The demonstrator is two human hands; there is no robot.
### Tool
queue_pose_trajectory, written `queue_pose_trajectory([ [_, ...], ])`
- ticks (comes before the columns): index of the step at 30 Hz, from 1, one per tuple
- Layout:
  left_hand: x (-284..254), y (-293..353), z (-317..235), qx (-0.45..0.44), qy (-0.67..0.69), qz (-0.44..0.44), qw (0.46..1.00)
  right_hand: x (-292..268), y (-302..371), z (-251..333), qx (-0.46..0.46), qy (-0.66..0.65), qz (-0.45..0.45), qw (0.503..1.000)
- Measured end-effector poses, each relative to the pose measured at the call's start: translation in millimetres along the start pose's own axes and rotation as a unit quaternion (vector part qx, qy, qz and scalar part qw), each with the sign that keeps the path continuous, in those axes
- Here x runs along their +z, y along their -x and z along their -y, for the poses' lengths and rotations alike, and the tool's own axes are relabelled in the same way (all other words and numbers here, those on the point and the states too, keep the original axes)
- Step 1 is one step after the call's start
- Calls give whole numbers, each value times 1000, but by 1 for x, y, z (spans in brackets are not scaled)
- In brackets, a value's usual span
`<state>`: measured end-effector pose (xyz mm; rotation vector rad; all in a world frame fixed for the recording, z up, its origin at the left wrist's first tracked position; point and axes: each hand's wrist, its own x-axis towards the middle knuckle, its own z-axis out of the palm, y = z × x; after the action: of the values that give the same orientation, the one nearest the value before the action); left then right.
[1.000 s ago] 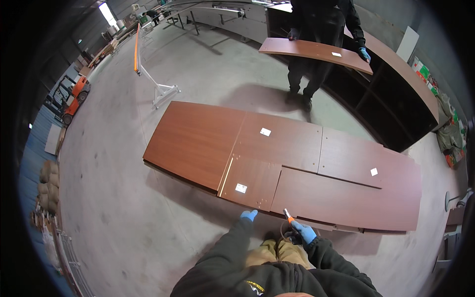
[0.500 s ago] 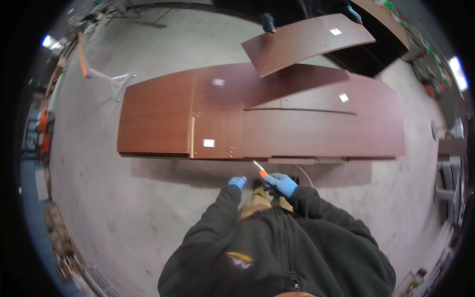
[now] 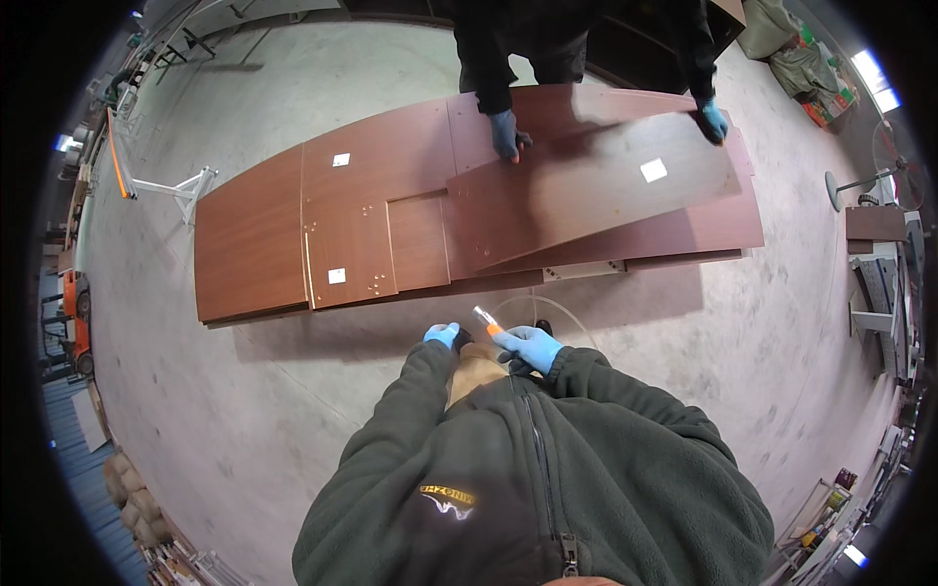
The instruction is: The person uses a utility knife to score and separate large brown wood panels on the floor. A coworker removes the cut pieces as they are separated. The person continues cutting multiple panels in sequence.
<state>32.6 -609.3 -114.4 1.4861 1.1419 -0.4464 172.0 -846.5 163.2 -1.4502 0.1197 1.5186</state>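
Note:
My right hand (image 3: 531,349), in a blue glove with dark fingers, is closed around an orange-handled tool (image 3: 493,330). Its silver metal end points up and to the left; I cannot make out its exact kind. In front of my body, my left hand (image 3: 443,335) wears the same kind of glove, and its fingers are mostly hidden. Ahead of both hands lies a stack of reddish-brown wood panels (image 3: 249,230) with white labels. Opposite me, a co-worker grips a loose panel (image 3: 606,190) with gloved hands (image 3: 507,136), tilted over the stack's right part.
A thin pale hose or cable (image 3: 572,305) curves over the floor beside my right hand. A white metal stand (image 3: 186,190) with an orange bar is at the left, near an orange vehicle (image 3: 76,322). On the right stands a fan (image 3: 850,186).
The co-worker's panel has come nearer and lower over the stack, and more of the co-worker shows. My view has shifted. The orange-handled tool remains in my right hand.

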Motion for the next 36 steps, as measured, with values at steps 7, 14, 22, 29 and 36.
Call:
queue_pose_trajectory([
  [7,90,21,-51,16,14,23,1000,-62,26,-4,9,-12,-7,1000],
  [14,103,23,-26,-4,26,-6,1000,-83,49,-7,11,-50,-2,999],
  [22,95,29,-3,11,-55,-58,997,-94,39,-20,16,1,31,999],
  [29,98,26,-16,119,-171,-6,978,-84,18,-31,3,-18,36,999],
  [36,43,15,-38,60,-153,-1,986,-47,6,-3,18,-22,9,1000],
])
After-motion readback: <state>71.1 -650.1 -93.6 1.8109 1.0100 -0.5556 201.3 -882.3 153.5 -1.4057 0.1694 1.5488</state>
